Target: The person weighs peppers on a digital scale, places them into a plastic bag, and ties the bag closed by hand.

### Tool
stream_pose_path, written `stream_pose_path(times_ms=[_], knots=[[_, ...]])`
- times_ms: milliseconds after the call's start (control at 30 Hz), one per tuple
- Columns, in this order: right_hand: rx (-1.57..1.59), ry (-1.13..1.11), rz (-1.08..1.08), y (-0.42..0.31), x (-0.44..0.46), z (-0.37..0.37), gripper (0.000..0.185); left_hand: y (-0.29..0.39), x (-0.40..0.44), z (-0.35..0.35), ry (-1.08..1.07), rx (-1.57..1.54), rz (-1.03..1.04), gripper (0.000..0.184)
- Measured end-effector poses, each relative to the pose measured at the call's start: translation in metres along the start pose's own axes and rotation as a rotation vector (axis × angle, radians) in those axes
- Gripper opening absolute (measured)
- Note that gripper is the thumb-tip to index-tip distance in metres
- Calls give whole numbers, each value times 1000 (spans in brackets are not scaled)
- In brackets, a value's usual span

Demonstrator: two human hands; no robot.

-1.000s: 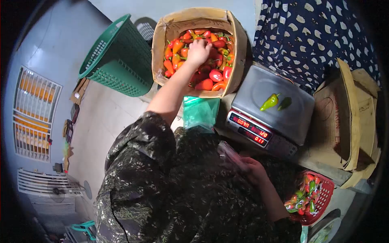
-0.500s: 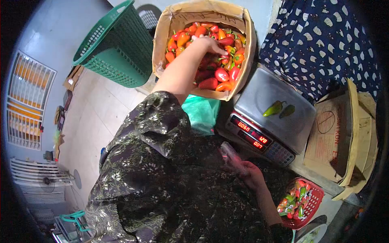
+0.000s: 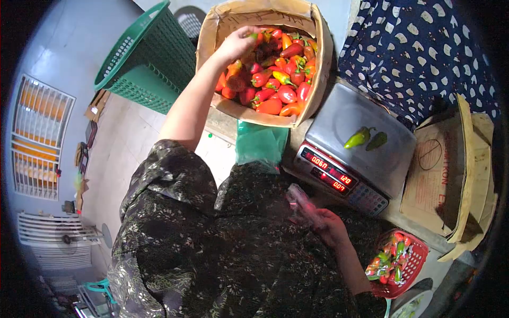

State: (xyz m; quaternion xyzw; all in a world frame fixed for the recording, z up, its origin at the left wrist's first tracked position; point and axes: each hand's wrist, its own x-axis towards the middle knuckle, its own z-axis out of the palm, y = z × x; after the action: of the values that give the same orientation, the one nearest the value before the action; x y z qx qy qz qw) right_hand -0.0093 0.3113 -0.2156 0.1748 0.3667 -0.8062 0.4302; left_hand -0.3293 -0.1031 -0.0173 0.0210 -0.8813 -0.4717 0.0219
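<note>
My left hand (image 3: 239,44) is at the upper left of a cardboard box (image 3: 205,46) filled with red and orange peppers (image 3: 287,94). Its fingers are closed on a small pepper (image 3: 254,36), of which only a greenish bit shows. Low in front of my body, my right hand (image 3: 331,228) grips clear plastic bags (image 3: 302,204). A digital scale (image 3: 347,116) with lit red figures stands to the right of the box. On its metal plate lie a light green pepper (image 3: 358,138) and a darker green pepper (image 3: 377,141).
A tall green basket (image 3: 159,69) stands left of the box. Green plastic (image 3: 260,142) lies below it. Beyond the scale is an open carton (image 3: 429,175). A red basket (image 3: 415,262) at lower right holds bagged peppers (image 3: 391,259). Dark patterned cloth (image 3: 419,58) hangs at upper right.
My left hand has moved from the middle of the peppers to the box's upper left side, uncovering a yellow-green pepper among them. My right hand stays almost still with the bags.
</note>
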Motion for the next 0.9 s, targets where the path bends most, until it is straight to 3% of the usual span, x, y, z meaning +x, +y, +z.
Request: stream_pose_path(times_ms=[33,67,200,267,333,400,467,500,600,667,733,800,900], knots=[[2,-2,10,-1,-1,2,37,5,-7,-4,-26,46,-103,23],[4,-5,20,-4,-3,4,37,-10,-6,-5,-51,445,206,33],[-13,38,49,-4,0,11,33,20,-61,41,-190,1334,118,64],[-61,-13,-1,3,9,3,34,15,-60,52,-70,1469,52,71],[-90,-2,-31,2,3,-1,35,18,-46,45,-148,1331,-39,62],[-113,34,-46,-6,-7,12,34,18,-46,40,-64,1317,59,61],[-85,24,-54,-8,-12,16,33,22,-44,32,-26,1087,81,55],[-71,14,-56,-9,-15,17,32,25,-46,31,132,941,231,51],[-47,-24,-37,-14,-18,22,30,87,-89,63,265,161,232,47],[-69,-58,-57,-9,-10,16,29,125,-125,110,156,123,372,47],[-96,-68,-75,-5,-7,11,29,144,-154,160,-65,340,310,48],[-118,-56,-98,-6,-7,12,28,122,-146,211,-279,427,240,50],[-130,-59,-126,-4,-9,10,27,73,-118,259,-217,458,124,53]])
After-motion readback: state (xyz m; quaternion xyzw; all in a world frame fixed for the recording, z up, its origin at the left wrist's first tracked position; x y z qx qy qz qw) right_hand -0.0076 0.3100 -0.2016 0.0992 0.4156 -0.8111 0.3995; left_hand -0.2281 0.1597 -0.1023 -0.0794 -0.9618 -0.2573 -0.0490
